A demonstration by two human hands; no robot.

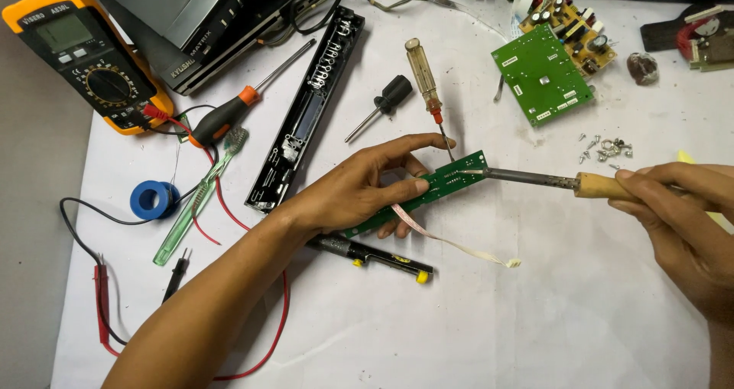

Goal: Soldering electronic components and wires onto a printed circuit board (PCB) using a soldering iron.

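Note:
My left hand (pixel 367 186) grips a long narrow green circuit board (pixel 451 176), holding it tilted above the white table cover. A thin flat ribbon cable (pixel 451 244) trails from the board down to the cover. My right hand (pixel 680 205) holds a soldering iron (pixel 535 178) by its wooden handle. The iron's metal tip touches the right end of the narrow board.
A yellow multimeter (pixel 80 53) with red and black leads lies at the far left. Several screwdrivers (pixel 424 79), a green toothbrush (pixel 200 194), a blue tape roll (pixel 153 199) and a black front panel (pixel 306 110) are spread around. A black desoldering pump (pixel 371 255) lies under my wrist. Green circuit boards (pixel 543 76) and loose screws (pixel 608 150) sit at the right.

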